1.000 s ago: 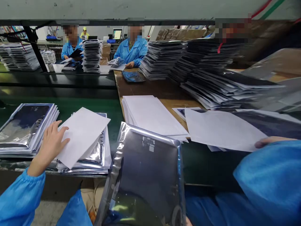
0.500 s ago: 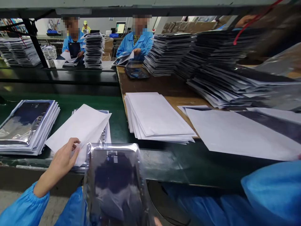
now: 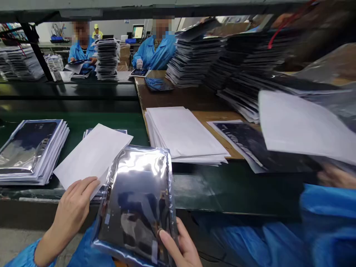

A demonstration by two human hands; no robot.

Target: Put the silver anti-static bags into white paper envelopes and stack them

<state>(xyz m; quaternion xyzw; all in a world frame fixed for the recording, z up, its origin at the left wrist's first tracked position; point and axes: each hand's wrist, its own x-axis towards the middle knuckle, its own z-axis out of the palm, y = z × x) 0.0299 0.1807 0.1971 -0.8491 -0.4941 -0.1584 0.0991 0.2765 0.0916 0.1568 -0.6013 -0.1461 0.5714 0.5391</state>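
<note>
My right hand (image 3: 182, 246) grips the lower right corner of a shiny silver bag (image 3: 137, 202) with a dark flat item inside, tilted toward me over the bench edge. My left hand (image 3: 73, 207) pinches the near corner of a white paper sheet (image 3: 93, 154) that lies on a small stack of silver bags (image 3: 122, 132) on the green belt. The sheet's edge sits next to the bag's top left corner.
A taller stack of bagged items (image 3: 32, 148) lies far left. White sheets (image 3: 183, 135) are piled at centre. A co-worker's blue sleeve (image 3: 328, 222) and hand (image 3: 335, 176) lift a sheet (image 3: 303, 126) at right. Tall dark stacks (image 3: 222, 59) stand behind; two people sit beyond.
My right hand has come into view and the silver bag has risen and tipped flatter. My left hand slid down to the sheet's near corner. The co-worker's sheet lifted off the dark bagged item.
</note>
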